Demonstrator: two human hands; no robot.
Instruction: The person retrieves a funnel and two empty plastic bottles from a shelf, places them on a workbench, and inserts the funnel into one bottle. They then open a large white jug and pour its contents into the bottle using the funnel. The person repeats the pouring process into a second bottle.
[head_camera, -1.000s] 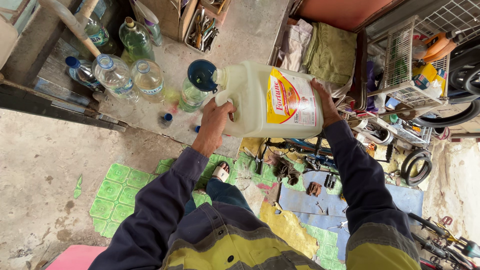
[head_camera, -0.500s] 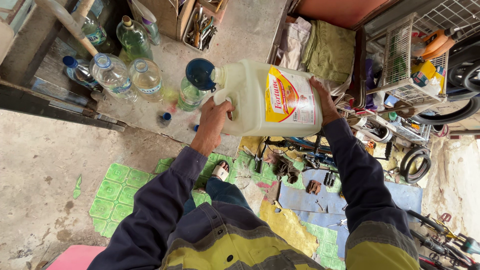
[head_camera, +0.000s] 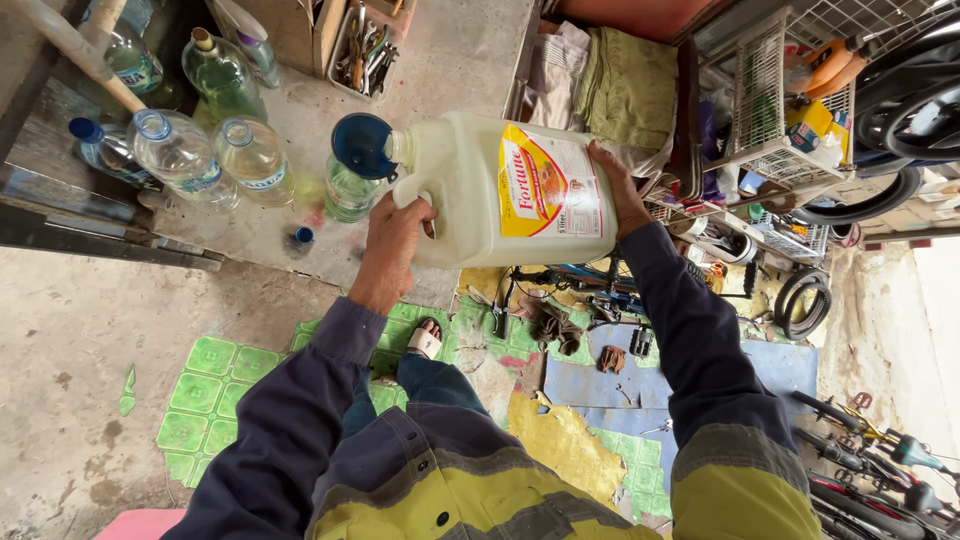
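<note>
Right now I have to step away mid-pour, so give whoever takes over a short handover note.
Left hand grips the handle of the big plastic jug; right hand supports its base. The jug lies tipped sideways, spout in the blue funnel sitting in a green bottle. Bottle is partly filled; its blue cap lies on the bench. Left: finish filling, then cap.

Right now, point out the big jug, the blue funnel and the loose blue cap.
jug (head_camera: 470, 190), head view, on its pale side left of the label.
blue funnel (head_camera: 360, 145), head view, on its wide bowl.
loose blue cap (head_camera: 304, 236), head view, on its top.
</note>
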